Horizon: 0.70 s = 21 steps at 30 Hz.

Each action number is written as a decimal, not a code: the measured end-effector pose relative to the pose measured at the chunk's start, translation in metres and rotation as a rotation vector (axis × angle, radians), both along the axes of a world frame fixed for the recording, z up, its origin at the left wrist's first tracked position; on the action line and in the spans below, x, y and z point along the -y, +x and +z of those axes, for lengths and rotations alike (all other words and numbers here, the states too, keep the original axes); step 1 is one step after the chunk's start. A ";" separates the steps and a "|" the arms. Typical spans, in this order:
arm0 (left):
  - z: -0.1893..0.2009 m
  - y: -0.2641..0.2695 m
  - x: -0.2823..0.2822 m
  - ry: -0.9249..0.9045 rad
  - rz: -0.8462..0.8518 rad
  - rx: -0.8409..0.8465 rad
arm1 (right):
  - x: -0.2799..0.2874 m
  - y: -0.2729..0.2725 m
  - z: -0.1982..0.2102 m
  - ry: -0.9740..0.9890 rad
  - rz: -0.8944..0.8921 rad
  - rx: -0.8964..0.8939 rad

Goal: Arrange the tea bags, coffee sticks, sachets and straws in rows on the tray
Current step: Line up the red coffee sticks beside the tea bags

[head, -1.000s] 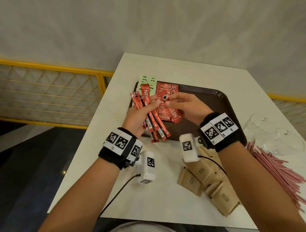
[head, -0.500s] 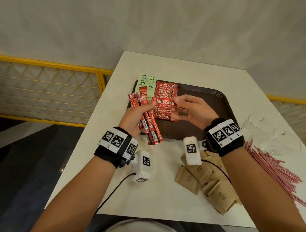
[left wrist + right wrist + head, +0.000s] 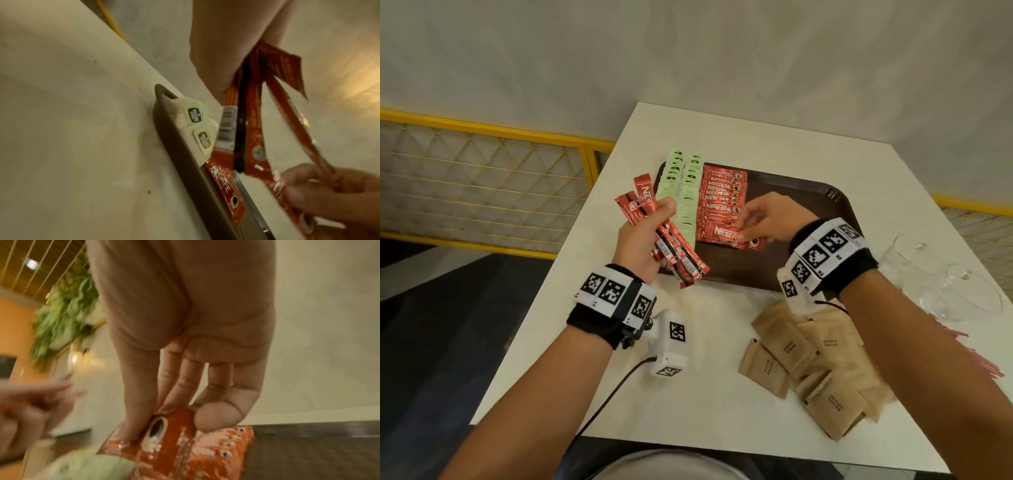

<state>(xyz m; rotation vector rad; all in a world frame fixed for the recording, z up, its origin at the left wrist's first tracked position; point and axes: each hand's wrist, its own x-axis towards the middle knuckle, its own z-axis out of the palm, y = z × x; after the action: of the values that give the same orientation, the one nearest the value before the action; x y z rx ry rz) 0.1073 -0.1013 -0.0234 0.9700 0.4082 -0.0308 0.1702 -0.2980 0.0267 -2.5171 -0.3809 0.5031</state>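
A dark brown tray lies on the white table. Two rows of green tea bags fill its left side, with a row of red coffee sticks beside them. My left hand grips a bunch of red coffee sticks over the tray's left edge; the same bunch hangs from the fingers in the left wrist view. My right hand pinches one red coffee stick at the near end of the red row, thumb and fingers on the stick.
Brown sugar sachets lie in a loose pile near the table's front right. Pink straws lie at the right edge, behind my right forearm. Two clear glass vessels stand right of the tray. A yellow railing runs to the left.
My right hand has carried one red coffee stick down from the left hand's bunch onto the near end of the red row. The left hand has shifted left with the rest.
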 end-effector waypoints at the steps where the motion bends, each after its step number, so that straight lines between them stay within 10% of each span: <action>1: -0.001 0.000 -0.002 -0.017 0.003 0.005 | -0.002 0.003 -0.004 -0.074 0.019 0.011; 21: -0.003 -0.003 -0.006 -0.115 -0.014 0.036 | -0.038 0.032 -0.036 -0.442 0.073 0.126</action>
<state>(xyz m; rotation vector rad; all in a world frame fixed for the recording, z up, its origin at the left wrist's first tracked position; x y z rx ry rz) 0.1047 -0.0952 -0.0263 0.8590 0.3626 -0.0489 0.2021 -0.2603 -0.0093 -2.9813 -0.4502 0.5022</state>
